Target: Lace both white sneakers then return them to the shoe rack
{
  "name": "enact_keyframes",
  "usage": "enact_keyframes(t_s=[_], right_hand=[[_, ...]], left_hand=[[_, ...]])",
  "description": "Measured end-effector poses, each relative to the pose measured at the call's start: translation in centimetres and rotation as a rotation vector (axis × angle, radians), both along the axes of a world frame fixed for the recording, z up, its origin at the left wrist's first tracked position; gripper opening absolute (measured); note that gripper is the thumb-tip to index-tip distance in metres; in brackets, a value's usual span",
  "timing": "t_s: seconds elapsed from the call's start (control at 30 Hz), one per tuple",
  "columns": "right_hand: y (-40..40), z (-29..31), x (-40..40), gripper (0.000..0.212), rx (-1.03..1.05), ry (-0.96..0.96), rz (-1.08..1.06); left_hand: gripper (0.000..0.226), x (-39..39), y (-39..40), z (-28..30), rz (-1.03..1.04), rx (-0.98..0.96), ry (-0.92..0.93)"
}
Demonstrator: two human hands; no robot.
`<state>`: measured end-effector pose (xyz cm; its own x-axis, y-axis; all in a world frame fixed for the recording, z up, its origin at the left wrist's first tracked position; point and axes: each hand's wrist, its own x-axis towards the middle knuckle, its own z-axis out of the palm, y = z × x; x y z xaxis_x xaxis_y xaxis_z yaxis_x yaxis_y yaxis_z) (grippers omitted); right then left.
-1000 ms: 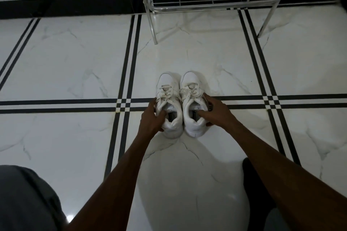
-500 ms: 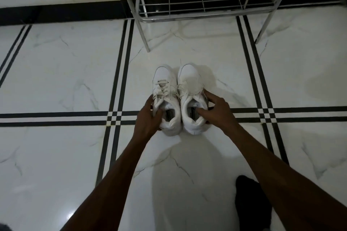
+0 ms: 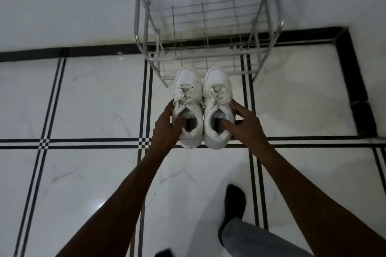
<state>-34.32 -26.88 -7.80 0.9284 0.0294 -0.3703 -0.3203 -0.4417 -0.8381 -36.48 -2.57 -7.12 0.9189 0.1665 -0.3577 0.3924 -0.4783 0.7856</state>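
Two white laced sneakers are side by side, toes pointing away from me. My left hand (image 3: 167, 129) grips the left sneaker (image 3: 188, 106) at its collar, thumb inside the opening. My right hand (image 3: 243, 125) grips the right sneaker (image 3: 217, 108) the same way, with fingers inside the heel opening. Both shoes appear lifted off the floor, their toes close to the front edge of the metal wire shoe rack (image 3: 206, 35), which stands against the white wall straight ahead. The rack's wire shelves hold nothing.
The floor (image 3: 94, 100) is white marble tile with black double stripes and a black border along the wall. My foot in a dark sock (image 3: 235, 200) and grey trouser leg (image 3: 257, 240) stand at the lower right. A room corner lies right of the rack.
I have stood up and moved toward the rack, carrying both sneakers forward and up. The rack is now much closer and more of it shows.
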Motion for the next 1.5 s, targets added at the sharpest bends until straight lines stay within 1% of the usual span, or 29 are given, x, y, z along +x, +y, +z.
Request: enact_keyframes(t_s=[0.1,0.17,0.27,0.4,0.5,0.53,0.6,0.77,0.87,0.93,1.03,1.13,1.27,1.47,1.5], right_hand=[[-1.5,7.1,2.4,0.073,-0.021,-0.002,0.018],[-2.4,10.5,4.4,0.075,-0.026,0.008,0.016],[-2.8,13.5,7.5,0.074,0.005,-0.011,0.029],[-2.2,14.7,12.3,0.076,0.022,-0.011,0.011],[-1.7,13.9,16.2,0.078,0.019,0.014,-0.001],[-1.6,13.8,16.6,0.078,0.018,0.013,0.013],[-1.1,12.7,20.0,0.080,0.008,0.032,0.022],[1.0,8.9,28.2,0.079,0.031,0.057,0.066],[2.3,6.3,31.5,0.079,0.029,0.054,0.090],[2.8,4.6,33.5,0.077,0.026,0.067,0.079],[3.4,3.4,34.9,0.075,0.018,0.085,0.070],[3.2,2.4,34.9,0.077,0.051,0.114,0.063],[2.5,1.4,34.8,0.080,0.059,0.112,0.068],[2.6,3.0,35.7,0.087,0.012,0.241,0.135],[2.7,3.9,36.0,0.088,-0.037,0.236,0.142]], left_hand=[[0.069,2.0,-1.5,6.8,0.012,-0.018,0.007],[0.072,3.8,-2.1,9.9,0.000,-0.007,0.000],[0.069,6.6,-2.6,12.6,-0.007,-0.001,-0.028],[0.069,11.6,-2.2,13.6,-0.005,-0.014,-0.020],[0.068,15.8,-1.7,12.9,-0.008,-0.021,0.005],[0.066,16.1,-1.7,12.9,-0.010,-0.015,0.004],[0.060,19.5,-1.4,11.8,-0.002,-0.014,0.020],[0.060,27.0,0.6,8.3,0.008,-0.035,0.023],[0.060,30.4,2.0,6.4,-0.005,-0.005,0.035],[0.061,32.3,2.3,5.2,-0.003,-0.024,0.039],[0.063,33.7,2.5,3.7,-0.028,-0.007,0.053],[0.067,33.9,3.0,1.9,-0.017,0.003,0.070],[0.069,34.1,2.7,1.9,0.008,-0.070,0.096],[0.076,33.9,3.3,1.6,-0.029,-0.034,0.091],[0.078,34.0,3.2,1.8,-0.032,-0.031,0.078]])
